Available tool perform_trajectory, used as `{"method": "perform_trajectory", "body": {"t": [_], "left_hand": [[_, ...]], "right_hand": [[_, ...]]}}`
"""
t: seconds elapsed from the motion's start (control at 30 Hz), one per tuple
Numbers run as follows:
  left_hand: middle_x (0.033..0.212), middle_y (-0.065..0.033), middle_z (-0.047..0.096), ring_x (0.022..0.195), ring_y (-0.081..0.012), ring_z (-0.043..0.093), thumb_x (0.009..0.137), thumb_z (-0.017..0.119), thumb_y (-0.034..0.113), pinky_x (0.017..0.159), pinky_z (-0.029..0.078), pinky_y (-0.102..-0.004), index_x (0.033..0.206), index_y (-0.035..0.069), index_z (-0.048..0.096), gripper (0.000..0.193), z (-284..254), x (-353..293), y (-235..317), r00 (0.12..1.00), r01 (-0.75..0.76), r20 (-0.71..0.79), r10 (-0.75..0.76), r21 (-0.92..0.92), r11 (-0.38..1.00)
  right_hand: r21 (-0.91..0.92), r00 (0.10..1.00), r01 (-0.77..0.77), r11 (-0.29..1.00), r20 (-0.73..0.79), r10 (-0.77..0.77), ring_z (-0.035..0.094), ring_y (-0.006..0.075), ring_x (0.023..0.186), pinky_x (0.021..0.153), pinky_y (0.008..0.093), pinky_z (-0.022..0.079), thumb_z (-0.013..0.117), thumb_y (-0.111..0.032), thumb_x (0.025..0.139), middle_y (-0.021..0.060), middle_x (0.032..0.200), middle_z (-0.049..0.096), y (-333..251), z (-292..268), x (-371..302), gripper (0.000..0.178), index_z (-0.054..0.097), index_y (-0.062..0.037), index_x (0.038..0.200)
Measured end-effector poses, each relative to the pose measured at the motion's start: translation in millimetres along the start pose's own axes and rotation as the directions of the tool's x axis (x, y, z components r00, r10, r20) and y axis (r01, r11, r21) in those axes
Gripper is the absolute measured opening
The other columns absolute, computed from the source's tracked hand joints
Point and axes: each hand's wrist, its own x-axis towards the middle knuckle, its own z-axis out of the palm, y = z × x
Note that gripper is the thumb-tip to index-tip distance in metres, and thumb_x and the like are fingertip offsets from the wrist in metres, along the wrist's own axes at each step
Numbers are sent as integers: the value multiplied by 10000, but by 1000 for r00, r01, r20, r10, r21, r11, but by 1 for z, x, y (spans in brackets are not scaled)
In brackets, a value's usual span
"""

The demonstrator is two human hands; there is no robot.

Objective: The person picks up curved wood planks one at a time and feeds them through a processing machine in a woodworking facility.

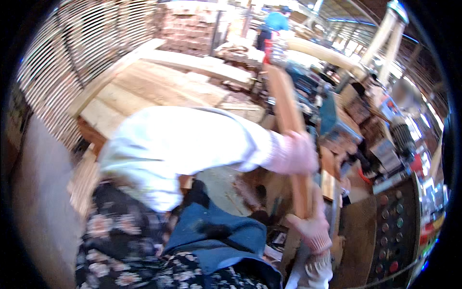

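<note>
A long wooden board (pixel 284 98) stretches away from me, right of the middle. Wrapped across its middle is my left hand (pixel 294 153), in a pale pink knit glove with a white sleeve behind it. My right hand (pixel 314 225), gloved the same way, grips the near end of the board, its thumb along the left side. Motion blurs both gloves, and the fingers on the far side of the board are hidden. The board's far end reaches toward a machine (pixel 303 79) crowded with dark parts.
Wide planks (pixel 144 89) lie stacked at the left, before a tall slatted wood stack (pixel 91 48). A control panel (pixel 392 231) with several round buttons stands at the right. A person in blue (pixel 276 21) is far back. Pale hoses (pixel 385 43) hang at upper right.
</note>
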Motion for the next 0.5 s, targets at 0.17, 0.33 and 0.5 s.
{"method": "perform_trajectory", "body": {"t": [0.17,0.33,0.5], "left_hand": [[731,-87,623,666,-293,627,919,662,211,587,533,-453,828,88,646,153,20,69,22,985,-32,107,132,-645,764],[1022,-197,709,986,-383,691,832,797,210,871,549,-507,1150,51,662,380,65,-56,-149,842,529,428,-329,-533,660],[1297,-247,692,1218,-396,655,862,778,372,1042,511,-476,1410,16,596,678,76,-302,-282,189,918,688,-701,130,375]], "right_hand": [[419,881,-238,876,-286,376,497,323,1437,1198,444,405,812,-70,702,188,1548,524,40,17,-114,1041,348,-41,1634],[-442,864,-488,752,-367,345,564,404,1313,1103,496,461,838,-323,806,237,1485,544,61,21,-252,914,425,-55,1576],[-491,705,-675,551,-650,284,591,463,1269,1057,516,507,854,-428,821,281,1424,585,66,28,-262,844,527,-66,1509]]}}
